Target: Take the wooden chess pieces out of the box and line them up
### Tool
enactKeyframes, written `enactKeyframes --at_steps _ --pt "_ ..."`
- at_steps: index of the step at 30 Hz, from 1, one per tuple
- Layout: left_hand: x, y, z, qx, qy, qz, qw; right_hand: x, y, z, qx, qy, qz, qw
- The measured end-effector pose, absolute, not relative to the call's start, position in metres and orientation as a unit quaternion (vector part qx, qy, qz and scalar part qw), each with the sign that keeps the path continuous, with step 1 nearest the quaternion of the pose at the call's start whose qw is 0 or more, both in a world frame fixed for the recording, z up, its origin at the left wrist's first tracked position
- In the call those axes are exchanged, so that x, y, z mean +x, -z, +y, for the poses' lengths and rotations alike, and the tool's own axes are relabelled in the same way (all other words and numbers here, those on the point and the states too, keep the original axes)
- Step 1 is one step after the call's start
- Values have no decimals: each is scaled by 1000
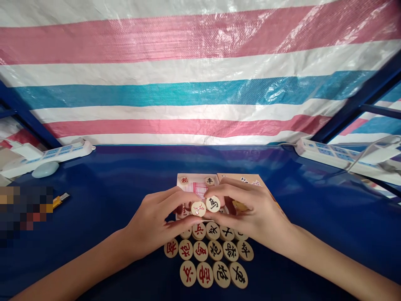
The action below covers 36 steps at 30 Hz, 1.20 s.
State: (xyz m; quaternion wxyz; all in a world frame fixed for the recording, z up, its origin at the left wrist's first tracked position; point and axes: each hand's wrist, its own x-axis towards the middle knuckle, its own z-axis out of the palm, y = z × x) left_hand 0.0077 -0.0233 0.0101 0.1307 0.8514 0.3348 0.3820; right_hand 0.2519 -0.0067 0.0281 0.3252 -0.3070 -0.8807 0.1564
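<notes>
Centrally, over the blue tabletop (119, 171), the left hand (155, 215) had its thumb and forefinger clamped on a round, pale wooden piece with a reddish character (198, 208). Just to its right, the right hand (260, 211) pinched a round, pale wooden piece with a black character (213, 204) between thumb and fingers. Both faces pointed up toward the viewer; I could not tell whether the two edges touched. Nearer lay rows of round, pale wooden pieces (215, 250), red characters on the left and black on the right: four in the near row, six in the middle one, and a far row partly hidden by the hands. Behind the hands stood an open white box (197, 176), with a red-character piece (184, 180) in its far left corner and a black-character piece (209, 180) in its far right. Against its right side was a tan printed box panel (252, 177). A white power strip (56, 158) lay far left beside a pale blue rounded object (45, 169), another white power strip (328, 156) far right
</notes>
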Motion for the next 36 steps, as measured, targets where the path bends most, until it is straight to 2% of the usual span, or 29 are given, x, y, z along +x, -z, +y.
enactKeyframes --at_steps 6,13,17,23,25,29,36 --pt "8 -8 -25 848 -379 346 132 264 -17 -5 -332 -153 -850 380" --pt "7 -10 -23 811 -425 381 127 265 -20 -7 -374 -169 -834 368" --pt "4 -17 -17 745 -475 406 235 263 -25 -5 -416 -226 -794 381" --pt "1 -31 -9 577 -434 447 529 266 -31 -1 -436 -363 -717 406" --pt "1 -34 -8 520 -442 432 590 266 -30 0 -438 -406 -690 408" --pt "0 -36 -6 450 -462 418 639 263 -28 2 -411 -493 -639 423" --pt "-1 -30 -3 451 -479 450 604 264 -32 4 -409 -528 -602 437"
